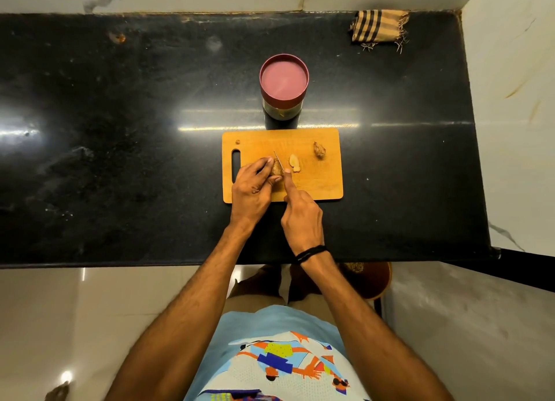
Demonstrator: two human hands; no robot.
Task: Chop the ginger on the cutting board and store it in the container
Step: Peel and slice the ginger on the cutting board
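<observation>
On the cutting board (318, 187) the left grip (253, 187) pinches a ginger piece (277, 168); the right grip (301, 217) holds the knife (278, 160) against it. A slice (294, 163) and another chunk (319, 150) lie rightward. Lidded container (284, 91) just behind; striped cloth (379, 28), far table (120, 160) corner.

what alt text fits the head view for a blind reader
Seen from above, a person's left hand holds a ginger piece on a wooden cutting board while the right hand slices it with a knife. A cut slice and a second piece lie to the right; a lidded container stands behind the board.
</observation>
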